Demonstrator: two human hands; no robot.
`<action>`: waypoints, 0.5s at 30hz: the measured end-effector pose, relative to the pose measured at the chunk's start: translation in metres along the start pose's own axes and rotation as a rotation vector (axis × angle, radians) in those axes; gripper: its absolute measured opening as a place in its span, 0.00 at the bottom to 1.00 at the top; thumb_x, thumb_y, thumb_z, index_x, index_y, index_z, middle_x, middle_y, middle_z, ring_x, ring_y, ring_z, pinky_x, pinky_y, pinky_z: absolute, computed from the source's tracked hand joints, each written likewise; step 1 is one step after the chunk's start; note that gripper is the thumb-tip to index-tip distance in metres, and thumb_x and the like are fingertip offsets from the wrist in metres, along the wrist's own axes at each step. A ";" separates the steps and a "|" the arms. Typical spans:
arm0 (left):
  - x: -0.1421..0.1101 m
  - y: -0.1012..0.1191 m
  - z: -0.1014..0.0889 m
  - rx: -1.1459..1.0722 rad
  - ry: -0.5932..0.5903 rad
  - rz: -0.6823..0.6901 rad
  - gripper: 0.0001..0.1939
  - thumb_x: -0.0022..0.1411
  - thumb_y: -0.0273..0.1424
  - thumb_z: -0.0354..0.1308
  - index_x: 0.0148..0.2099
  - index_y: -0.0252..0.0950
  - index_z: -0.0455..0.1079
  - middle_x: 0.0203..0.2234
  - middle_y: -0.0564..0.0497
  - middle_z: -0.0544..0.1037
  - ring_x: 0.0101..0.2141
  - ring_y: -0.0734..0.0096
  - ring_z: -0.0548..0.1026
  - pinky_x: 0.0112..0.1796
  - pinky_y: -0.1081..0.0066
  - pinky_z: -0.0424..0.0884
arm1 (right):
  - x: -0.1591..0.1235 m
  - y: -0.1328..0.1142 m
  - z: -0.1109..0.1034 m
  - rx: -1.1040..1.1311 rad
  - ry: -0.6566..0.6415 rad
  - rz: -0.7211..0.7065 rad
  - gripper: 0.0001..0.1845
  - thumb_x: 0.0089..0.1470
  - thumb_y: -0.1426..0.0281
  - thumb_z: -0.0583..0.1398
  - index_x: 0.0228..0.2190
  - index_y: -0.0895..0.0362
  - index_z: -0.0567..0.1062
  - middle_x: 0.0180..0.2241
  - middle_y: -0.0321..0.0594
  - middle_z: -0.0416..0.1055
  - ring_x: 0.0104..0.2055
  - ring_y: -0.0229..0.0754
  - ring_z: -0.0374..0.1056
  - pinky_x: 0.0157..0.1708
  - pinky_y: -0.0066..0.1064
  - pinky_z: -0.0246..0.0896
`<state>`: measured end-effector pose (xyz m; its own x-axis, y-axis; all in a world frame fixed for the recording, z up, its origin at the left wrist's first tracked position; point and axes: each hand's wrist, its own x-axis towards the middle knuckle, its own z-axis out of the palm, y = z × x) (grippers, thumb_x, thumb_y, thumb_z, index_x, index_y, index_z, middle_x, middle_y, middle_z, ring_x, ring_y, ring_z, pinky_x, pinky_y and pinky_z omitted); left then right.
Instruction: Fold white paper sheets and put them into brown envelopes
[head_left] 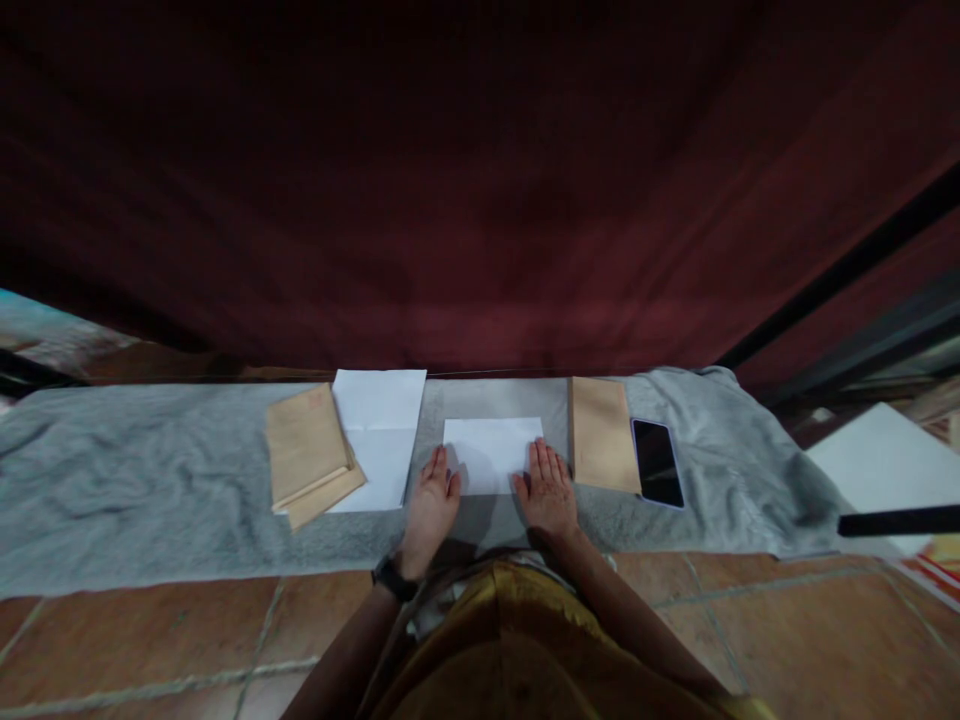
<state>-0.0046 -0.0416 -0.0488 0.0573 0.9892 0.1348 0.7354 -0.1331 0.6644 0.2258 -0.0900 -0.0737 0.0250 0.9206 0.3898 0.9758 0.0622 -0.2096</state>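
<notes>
A white sheet of paper (491, 450), apparently folded in half, lies flat in front of me on the grey cloth. My left hand (433, 505) rests at its left edge, fingers stretched out. On the opposite side my right hand (551, 492) lies flat with its fingers over the right edge of the sheet. Neither hand grips anything. Left of them is a pile of larger white sheets (381, 405) with a crease across the top one. Several brown envelopes (306, 435) overlap that pile's left side. To the right sits another brown envelope stack (604, 430).
A dark-screened phone (658, 463) lies right of the envelope stack. Grey cloth (150, 480) covers the long narrow surface. A dark red curtain (480, 200) hangs behind it. A white panel (892, 465) and a black bar (900, 522) stand at the far right.
</notes>
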 end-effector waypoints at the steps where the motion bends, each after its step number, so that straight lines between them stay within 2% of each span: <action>1: 0.008 0.000 -0.003 -0.055 0.007 -0.060 0.25 0.67 0.36 0.53 0.64 0.36 0.68 0.59 0.40 0.75 0.59 0.53 0.73 0.58 0.52 0.71 | 0.000 0.000 0.000 -0.002 0.001 -0.002 0.35 0.70 0.60 0.50 0.69 0.67 0.55 0.68 0.61 0.57 0.69 0.58 0.57 0.66 0.52 0.51; 4: 0.029 0.001 -0.011 -0.180 0.023 -0.211 0.22 0.62 0.37 0.59 0.56 0.34 0.74 0.44 0.41 0.83 0.44 0.53 0.81 0.47 0.55 0.77 | 0.000 0.000 0.000 -0.002 0.003 0.000 0.35 0.70 0.60 0.49 0.69 0.68 0.55 0.68 0.61 0.58 0.69 0.58 0.57 0.65 0.53 0.52; 8: 0.034 0.009 -0.019 -0.591 0.045 -0.445 0.19 0.52 0.38 0.68 0.46 0.36 0.77 0.32 0.49 0.82 0.35 0.62 0.80 0.39 0.63 0.76 | 0.000 -0.001 -0.002 -0.002 -0.008 0.009 0.34 0.70 0.60 0.50 0.69 0.68 0.57 0.68 0.60 0.58 0.69 0.57 0.56 0.66 0.52 0.51; 12: 0.025 0.021 -0.017 -0.692 0.062 -0.510 0.17 0.43 0.39 0.71 0.33 0.36 0.74 0.24 0.52 0.78 0.29 0.65 0.77 0.33 0.67 0.73 | 0.001 -0.001 -0.002 -0.001 -0.014 0.015 0.34 0.70 0.60 0.50 0.68 0.68 0.59 0.68 0.60 0.59 0.69 0.57 0.56 0.66 0.50 0.51; 15: 0.024 0.030 -0.019 -0.733 0.098 -0.554 0.18 0.40 0.41 0.71 0.30 0.37 0.71 0.21 0.55 0.74 0.25 0.68 0.74 0.28 0.70 0.70 | 0.003 0.003 -0.003 0.046 -0.008 0.015 0.32 0.71 0.61 0.48 0.68 0.65 0.58 0.68 0.58 0.60 0.69 0.56 0.57 0.66 0.52 0.53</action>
<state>0.0057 -0.0231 -0.0117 -0.2570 0.9180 -0.3020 0.0275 0.3193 0.9473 0.2291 -0.0887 -0.0702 0.0381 0.9245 0.3793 0.9642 0.0657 -0.2569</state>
